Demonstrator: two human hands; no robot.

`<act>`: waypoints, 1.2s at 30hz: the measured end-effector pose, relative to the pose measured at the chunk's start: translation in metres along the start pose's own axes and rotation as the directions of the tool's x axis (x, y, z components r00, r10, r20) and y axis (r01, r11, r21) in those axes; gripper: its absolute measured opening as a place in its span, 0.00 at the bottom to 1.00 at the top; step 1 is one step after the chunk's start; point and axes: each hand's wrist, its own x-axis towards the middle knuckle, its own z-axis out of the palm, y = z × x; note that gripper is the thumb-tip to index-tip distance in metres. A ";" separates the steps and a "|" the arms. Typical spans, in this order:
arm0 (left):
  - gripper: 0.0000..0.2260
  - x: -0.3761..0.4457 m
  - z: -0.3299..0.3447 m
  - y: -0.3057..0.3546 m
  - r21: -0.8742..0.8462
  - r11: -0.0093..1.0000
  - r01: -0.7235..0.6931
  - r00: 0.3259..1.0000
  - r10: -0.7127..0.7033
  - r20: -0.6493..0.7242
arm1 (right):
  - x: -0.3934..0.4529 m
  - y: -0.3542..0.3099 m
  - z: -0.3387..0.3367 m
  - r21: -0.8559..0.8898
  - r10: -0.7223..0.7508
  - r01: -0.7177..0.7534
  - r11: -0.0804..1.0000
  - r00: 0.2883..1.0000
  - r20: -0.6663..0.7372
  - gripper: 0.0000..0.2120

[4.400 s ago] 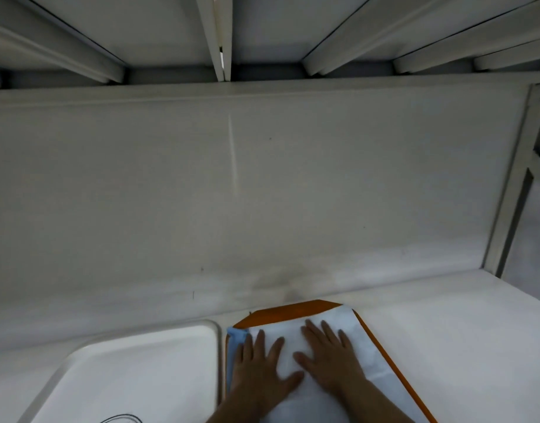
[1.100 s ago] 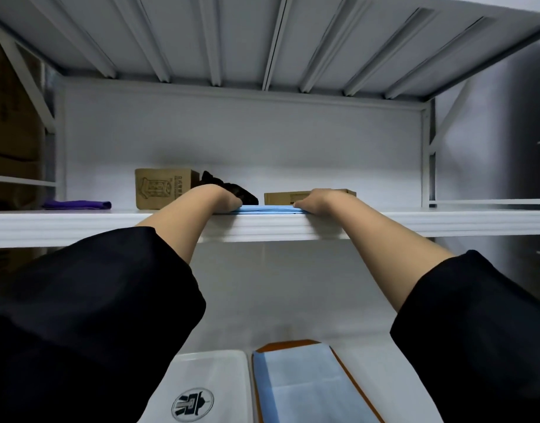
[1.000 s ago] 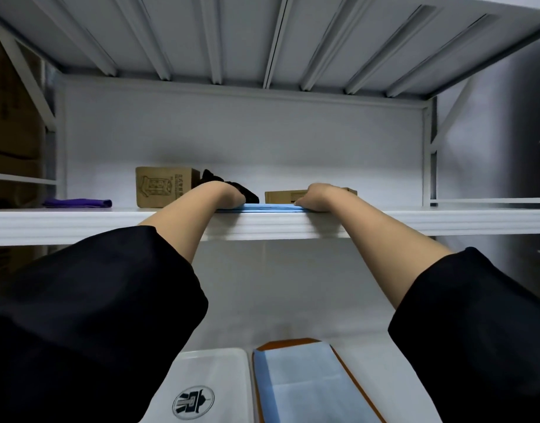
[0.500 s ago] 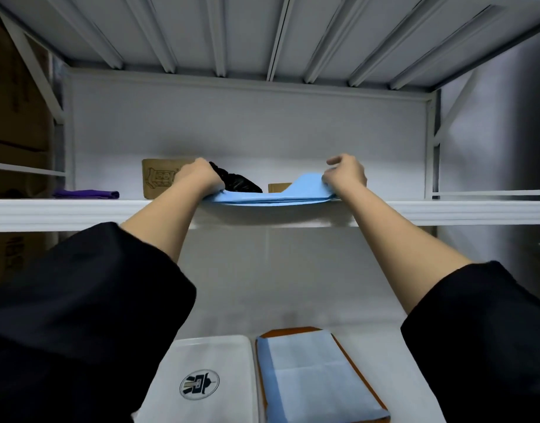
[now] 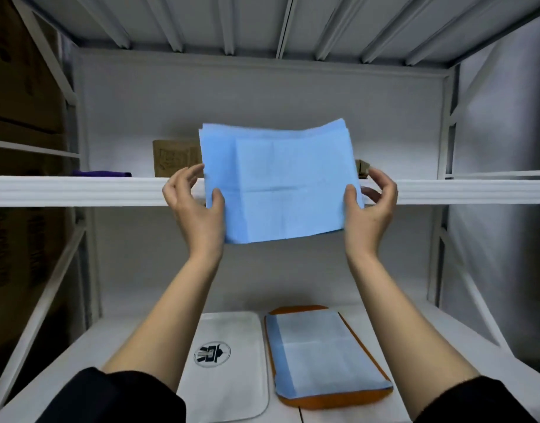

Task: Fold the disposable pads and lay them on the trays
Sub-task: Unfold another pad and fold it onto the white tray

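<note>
A folded blue disposable pad [image 5: 277, 181] hangs in the air in front of the upper shelf edge. My left hand [image 5: 195, 209] pinches its left side, thumb in front. My right hand [image 5: 369, 206] pinches its right side the same way. Below, on the lower shelf, an orange tray [image 5: 332, 404] carries a folded pale blue pad [image 5: 320, 355] that covers most of it. A white tray [image 5: 232, 331] with a dark round logo lies just left of the orange one, with nothing on it.
The white upper shelf [image 5: 79, 190] runs across the view at hand height. On it sit a brown cardboard box [image 5: 174, 157], a purple cloth [image 5: 103, 173] and a second small box [image 5: 362, 169] behind the pad. Large cartons [image 5: 21, 87] stand at the left.
Both hands reached up to the upper shelf, took hold of the blue pad lying there and lifted it off toward me. It now hangs upright between my hands.
</note>
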 end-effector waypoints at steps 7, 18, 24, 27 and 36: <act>0.24 -0.053 -0.021 -0.037 -0.173 0.962 0.210 0.974 -0.221 -0.051 | -0.039 0.054 -0.021 -0.028 0.336 -0.335 0.942 0.939 0.067 0.07; 0.10 -0.100 -0.062 -0.162 0.162 0.749 0.642 0.734 -0.662 0.152 | -0.102 0.146 -0.033 -0.329 0.530 -0.421 0.846 0.734 0.424 0.04; 0.09 -0.093 -0.079 -0.230 0.421 0.446 0.790 0.383 -0.895 0.228 | -0.127 0.208 -0.022 -0.540 0.701 -0.464 0.702 0.582 0.412 0.10; 0.09 -0.089 -0.082 -0.254 0.524 0.256 0.812 0.160 -0.962 0.223 | -0.138 0.236 -0.018 -0.595 0.792 -0.536 0.599 0.505 0.343 0.09; 0.23 -0.113 -0.099 -0.322 0.742 0.181 0.646 0.059 -0.980 0.188 | -0.172 0.298 -0.013 -0.744 0.918 -0.546 0.385 0.307 0.249 0.16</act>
